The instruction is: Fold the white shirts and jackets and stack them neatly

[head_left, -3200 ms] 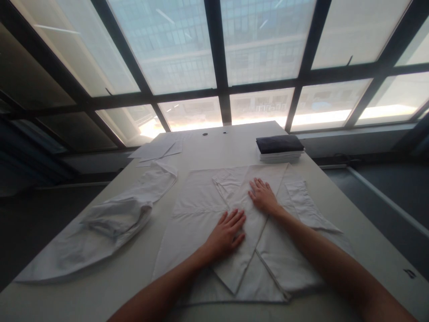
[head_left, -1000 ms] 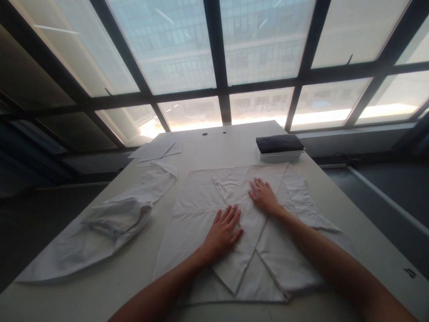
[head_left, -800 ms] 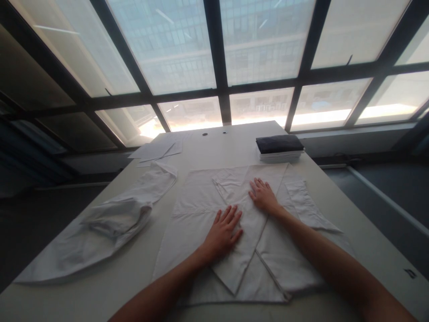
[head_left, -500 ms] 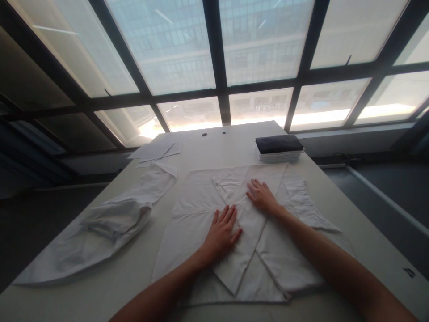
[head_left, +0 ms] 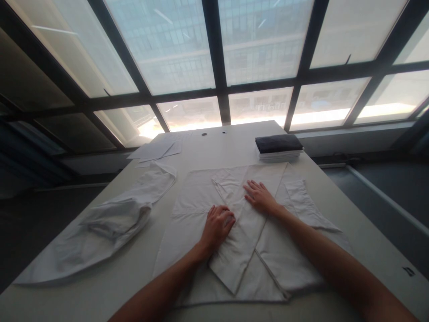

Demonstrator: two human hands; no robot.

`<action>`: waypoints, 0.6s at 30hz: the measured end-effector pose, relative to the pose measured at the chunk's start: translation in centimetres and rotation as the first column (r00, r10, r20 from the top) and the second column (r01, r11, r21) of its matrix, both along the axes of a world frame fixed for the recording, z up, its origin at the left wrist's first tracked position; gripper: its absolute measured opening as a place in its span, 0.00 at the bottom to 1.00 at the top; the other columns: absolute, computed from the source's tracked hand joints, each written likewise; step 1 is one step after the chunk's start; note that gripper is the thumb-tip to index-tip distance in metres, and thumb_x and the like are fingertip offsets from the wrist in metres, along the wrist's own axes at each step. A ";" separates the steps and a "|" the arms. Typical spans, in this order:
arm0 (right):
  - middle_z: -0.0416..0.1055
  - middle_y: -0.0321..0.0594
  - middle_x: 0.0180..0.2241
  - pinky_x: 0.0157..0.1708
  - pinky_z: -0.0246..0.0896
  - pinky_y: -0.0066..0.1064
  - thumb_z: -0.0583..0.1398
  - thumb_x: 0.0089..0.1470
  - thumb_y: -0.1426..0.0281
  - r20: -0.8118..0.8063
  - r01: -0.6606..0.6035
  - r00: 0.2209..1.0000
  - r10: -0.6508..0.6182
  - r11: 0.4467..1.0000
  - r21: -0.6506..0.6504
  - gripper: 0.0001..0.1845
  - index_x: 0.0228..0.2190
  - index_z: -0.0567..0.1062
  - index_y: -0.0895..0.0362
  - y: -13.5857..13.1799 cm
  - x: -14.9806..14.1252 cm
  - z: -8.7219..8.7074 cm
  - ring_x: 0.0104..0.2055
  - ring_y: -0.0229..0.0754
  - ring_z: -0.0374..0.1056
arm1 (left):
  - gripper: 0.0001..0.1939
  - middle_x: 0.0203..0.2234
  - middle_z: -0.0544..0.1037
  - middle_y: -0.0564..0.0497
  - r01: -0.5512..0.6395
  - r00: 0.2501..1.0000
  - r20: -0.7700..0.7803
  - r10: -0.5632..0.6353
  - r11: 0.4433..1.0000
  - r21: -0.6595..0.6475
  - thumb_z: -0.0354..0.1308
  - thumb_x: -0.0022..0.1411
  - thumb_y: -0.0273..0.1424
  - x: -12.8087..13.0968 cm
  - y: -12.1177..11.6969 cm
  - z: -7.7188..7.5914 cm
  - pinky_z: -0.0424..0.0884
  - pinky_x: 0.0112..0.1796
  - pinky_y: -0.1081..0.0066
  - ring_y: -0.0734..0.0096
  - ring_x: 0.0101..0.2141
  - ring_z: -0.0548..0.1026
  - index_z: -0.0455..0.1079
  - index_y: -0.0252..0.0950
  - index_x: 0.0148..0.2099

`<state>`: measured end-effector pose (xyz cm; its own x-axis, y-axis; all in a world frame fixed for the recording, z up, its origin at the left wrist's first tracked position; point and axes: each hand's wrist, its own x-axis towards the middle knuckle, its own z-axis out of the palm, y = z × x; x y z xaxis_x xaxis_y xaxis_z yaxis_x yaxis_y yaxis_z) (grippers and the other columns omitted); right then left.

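A white garment (head_left: 197, 192) lies spread on the white table in front of me, with a strip like a sleeve (head_left: 234, 268) folded diagonally over its middle. My left hand (head_left: 217, 227) is on the near part of this strip, its fingers curled into the cloth, which wrinkles beside the thumb. Further up, my right hand (head_left: 259, 197) rests flat on the same strip, fingers stretched out. The garment's right part (head_left: 295, 250) lies in loose folds partly under my right forearm.
A second white cloth piece (head_left: 110, 223) lies crumpled on the table's left side. Papers (head_left: 157, 150) lie at the back left. At the back right stands a stack of folded white items with a dark folded cloth (head_left: 279, 143) on top. Windows rise behind the table (head_left: 214, 147).
My left hand's fingers have gone from flat to curled, drawing the cloth into wrinkles. My right hand has slid slightly left and stayed flat.
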<state>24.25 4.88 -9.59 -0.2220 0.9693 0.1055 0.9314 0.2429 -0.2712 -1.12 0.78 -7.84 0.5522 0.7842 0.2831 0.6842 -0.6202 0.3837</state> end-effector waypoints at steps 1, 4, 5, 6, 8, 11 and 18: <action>0.50 0.49 0.70 0.68 0.35 0.48 0.49 0.68 0.59 0.001 0.000 1.000 0.000 1.000 -0.001 0.30 0.66 0.60 0.57 0.0 0.0 0.0 0.72 0.48 0.42 | 0.05 0.45 0.76 0.48 -0.010 1.000 -0.010 0.011 1.000 0.012 0.59 0.67 0.32 0.1 -0.1 0.1 0.56 0.62 0.52 0.61 0.49 0.73 0.76 0.42 0.43; 0.50 0.49 0.70 0.68 0.35 0.48 0.48 0.68 0.59 0.008 0.002 1.000 -0.002 1.000 -0.008 0.30 0.66 0.60 0.57 0.0 0.0 0.1 0.72 0.48 0.41 | 0.04 0.40 0.75 0.48 -0.043 0.998 -0.051 0.045 0.998 0.038 0.60 0.66 0.33 0.3 -0.3 0.5 0.63 0.55 0.56 0.60 0.45 0.72 0.75 0.40 0.40; 0.50 0.49 0.70 0.68 0.35 0.48 0.48 0.67 0.59 0.010 0.002 1.000 -0.002 1.000 -0.008 0.30 0.66 0.60 0.57 0.0 0.0 0.1 0.72 0.48 0.41 | 0.04 0.38 0.75 0.49 -0.052 0.996 -0.065 0.055 0.998 0.042 0.60 0.65 0.33 0.3 -0.4 0.6 0.64 0.52 0.57 0.60 0.44 0.72 0.74 0.40 0.39; 0.50 0.49 0.70 0.68 0.35 0.48 0.48 0.67 0.59 0.010 0.003 1.000 -0.003 1.000 -0.008 0.30 0.66 0.60 0.57 0.0 0.0 0.1 0.72 0.48 0.41 | 0.03 0.37 0.74 0.49 -0.059 0.995 -0.078 0.063 0.997 0.044 0.60 0.66 0.33 0.4 -0.5 0.7 0.64 0.50 0.58 0.60 0.43 0.72 0.74 0.40 0.39; 0.50 0.49 0.70 0.68 0.35 0.48 0.48 0.67 0.59 0.011 0.004 1.000 -0.004 1.000 -0.005 0.30 0.66 0.59 0.57 0.0 0.0 0.0 0.72 0.48 0.42 | 0.03 0.36 0.74 0.49 -0.069 0.992 -0.103 0.073 0.997 0.045 0.59 0.66 0.32 0.5 -0.6 0.7 0.64 0.48 0.59 0.60 0.42 0.71 0.73 0.39 0.40; 0.50 0.49 0.70 0.68 0.35 0.48 0.49 0.67 0.59 0.011 0.005 1.000 -0.005 1.000 -0.004 0.30 0.66 0.59 0.57 0.1 0.0 0.0 0.72 0.47 0.41 | 0.04 0.36 0.75 0.50 -0.062 0.990 -0.124 0.066 0.998 0.033 0.58 0.67 0.32 0.5 -0.5 0.8 0.62 0.47 0.59 0.61 0.41 0.72 0.73 0.39 0.39; 0.51 0.48 0.70 0.68 0.36 0.48 0.49 0.67 0.60 0.008 0.007 1.000 -0.007 1.000 0.007 0.30 0.66 0.60 0.56 0.0 0.0 0.0 0.72 0.47 0.42 | 0.07 0.36 0.78 0.51 0.142 0.990 0.014 -0.142 0.989 -0.051 0.57 0.69 0.32 0.2 0.0 0.3 0.63 0.47 0.63 0.66 0.41 0.74 0.77 0.42 0.41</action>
<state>24.25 4.90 -9.63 -0.2163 0.9701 0.1101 0.9351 0.2383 -0.2623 -0.90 0.76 -7.54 0.6563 0.7117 0.2505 0.5865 -0.6901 0.4240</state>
